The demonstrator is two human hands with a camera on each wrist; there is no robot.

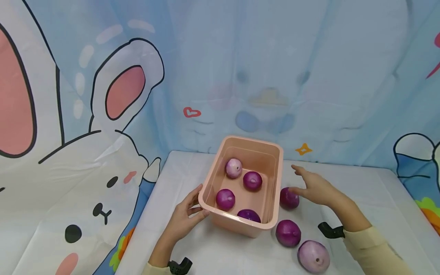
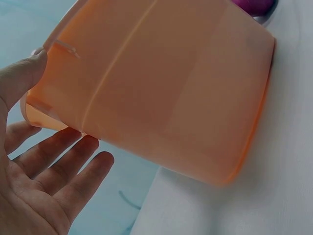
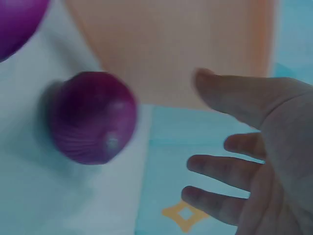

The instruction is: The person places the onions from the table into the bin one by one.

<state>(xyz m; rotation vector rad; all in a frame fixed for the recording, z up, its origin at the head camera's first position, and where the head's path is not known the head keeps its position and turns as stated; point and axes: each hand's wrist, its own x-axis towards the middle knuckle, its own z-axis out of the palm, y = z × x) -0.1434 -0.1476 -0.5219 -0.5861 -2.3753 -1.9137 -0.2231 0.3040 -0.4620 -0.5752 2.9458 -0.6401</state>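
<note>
A pink plastic bin (image 1: 237, 226) stands on the white table with several red onions inside, among them a paler one (image 1: 233, 168). At its near left corner my left hand (image 1: 182, 217) holds the bin, thumb at the rim and fingers along the side wall (image 2: 161, 88). My right hand (image 1: 317, 187) hovers to the right of the bin, fingers spread and holding nothing. Its thumb overlaps a red onion (image 1: 288, 198) beside the bin in the head view. The right wrist view shows an onion (image 3: 93, 117) apart from the fingers.
Nearer the front, right of the bin, lie a dark red onion (image 1: 288, 233) and a pale purple one (image 1: 313, 256). A blue cartoon curtain (image 1: 275, 76) rises behind the table (image 1: 364, 198), and a rabbit print (image 1: 103, 183) covers the left side.
</note>
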